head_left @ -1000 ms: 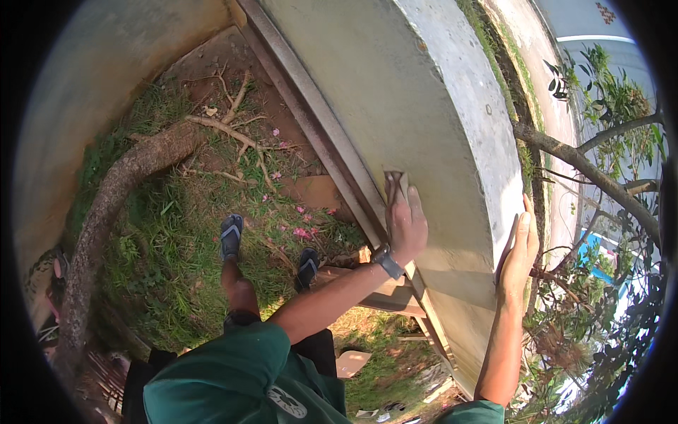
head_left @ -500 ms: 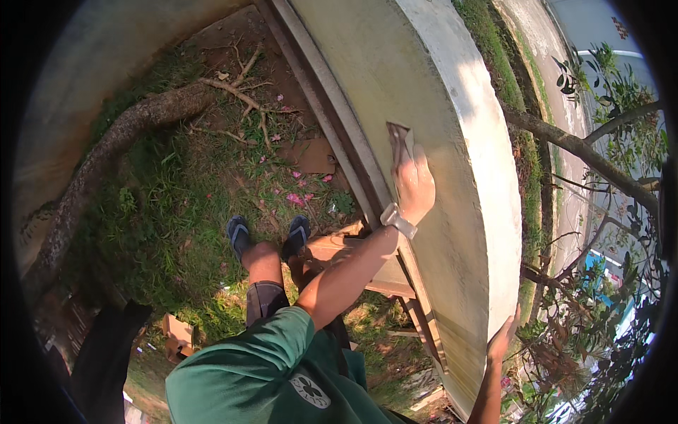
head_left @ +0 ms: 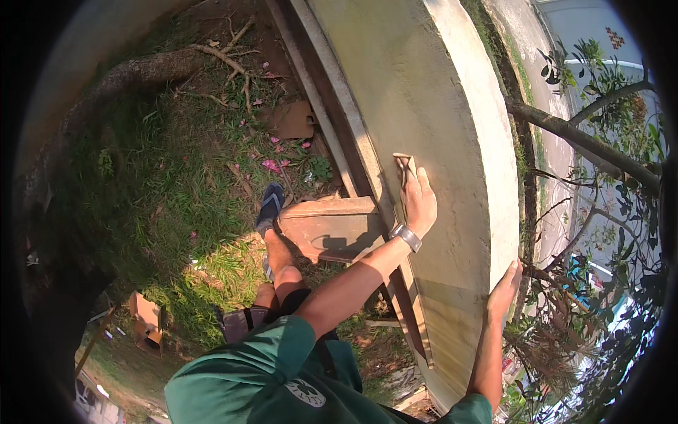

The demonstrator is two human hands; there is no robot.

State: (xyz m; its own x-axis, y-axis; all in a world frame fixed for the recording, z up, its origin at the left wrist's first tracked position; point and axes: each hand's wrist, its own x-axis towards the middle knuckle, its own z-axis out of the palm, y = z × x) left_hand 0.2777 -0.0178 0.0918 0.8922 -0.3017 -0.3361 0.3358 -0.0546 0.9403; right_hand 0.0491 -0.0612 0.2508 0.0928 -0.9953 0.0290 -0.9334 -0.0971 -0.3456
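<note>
My left hand [head_left: 419, 201], with a watch [head_left: 406, 238] on its wrist, is pressed against the face of a pale plastered wall [head_left: 395, 85]. Its fingers are closed on a small folded brownish sheet [head_left: 405, 164], sandpaper by its look, which lies against the plaster. Part of the sheet is hidden under the fingers. Further right, my right hand [head_left: 504, 288] rests on the edge of the wall's light top [head_left: 487, 169], fingers stretched out, holding nothing.
A wooden plank piece [head_left: 332, 230] juts from the wall's foot, near my sandalled foot [head_left: 270, 205]. Cardboard [head_left: 293, 120] and an opened box [head_left: 146, 321] lie on the grass. Thick tree branches [head_left: 579, 134] reach in beyond the wall; another trunk [head_left: 148, 74] leans at far left.
My left hand has slid nearer to me along the wall with the sheet. My right hand has moved slightly up along the top edge. My legs have shifted in a step.
</note>
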